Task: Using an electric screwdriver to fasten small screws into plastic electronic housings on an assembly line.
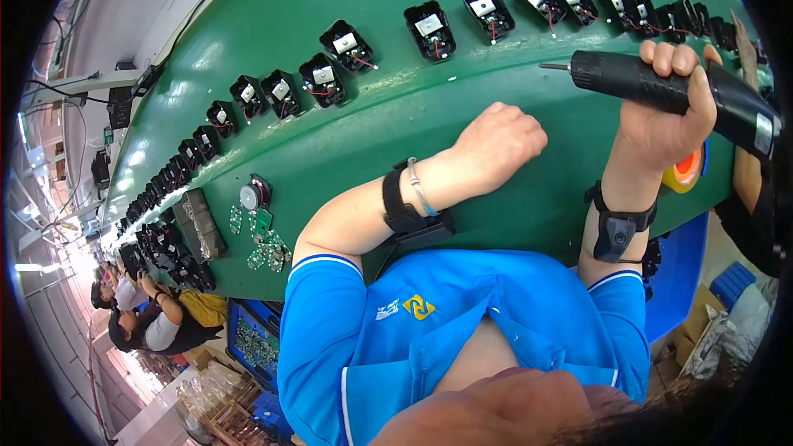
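My right hand point(661, 120) is wrapped round a thick black electric screwdriver point(636, 83), held up over the right part of the green table. Its thin metal bit point(554, 67) points left. My left hand point(500, 145) is closed in a loose fist, low over the table in front of me. Its fingers curl under, so what it holds, if anything, is hidden. Beyond both hands runs a curved row of open black housings; one housing point(429, 31) shows a white part inside and red and black wires. Another housing point(487, 13) stands beside it.
Small green circuit boards point(268, 252) and a round speaker point(255, 194) lie on the left, beside a worn dark block point(199, 225). A yellow tape roll point(686, 169) sits at the right, above a blue bin point(681, 281). Co-workers point(165, 318) work at far left; another person's arm point(747, 173) is at right.
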Demonstrator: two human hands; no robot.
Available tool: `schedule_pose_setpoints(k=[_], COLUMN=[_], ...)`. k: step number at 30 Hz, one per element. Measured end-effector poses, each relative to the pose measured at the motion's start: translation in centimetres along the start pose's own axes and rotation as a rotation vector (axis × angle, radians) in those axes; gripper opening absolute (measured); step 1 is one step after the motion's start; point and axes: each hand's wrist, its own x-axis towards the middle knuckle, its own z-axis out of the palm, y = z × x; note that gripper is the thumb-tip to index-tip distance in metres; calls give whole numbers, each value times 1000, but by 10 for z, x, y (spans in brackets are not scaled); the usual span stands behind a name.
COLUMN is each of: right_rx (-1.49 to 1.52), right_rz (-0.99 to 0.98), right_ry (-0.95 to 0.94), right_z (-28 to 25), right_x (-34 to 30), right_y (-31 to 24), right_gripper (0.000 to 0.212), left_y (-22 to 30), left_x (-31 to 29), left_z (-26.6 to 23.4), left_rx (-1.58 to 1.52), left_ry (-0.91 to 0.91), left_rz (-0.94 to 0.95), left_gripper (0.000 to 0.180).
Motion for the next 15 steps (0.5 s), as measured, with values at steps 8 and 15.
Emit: schedule_pose_setpoints(k=[8,15], right_rx=[159,179], right_rz=[13,99], right_ry=[0,-58], right_z=[11,11], right_x=[-3,-3], right_y=[-11,3], right_gripper=[26,29], left_y=[-23,-28], left_x=[2,2], left_z=[-27,-23], left_rx=[-1160,-1493], left_ry=[394,438], left_rz=[-665,-626], left_gripper=[13,15])
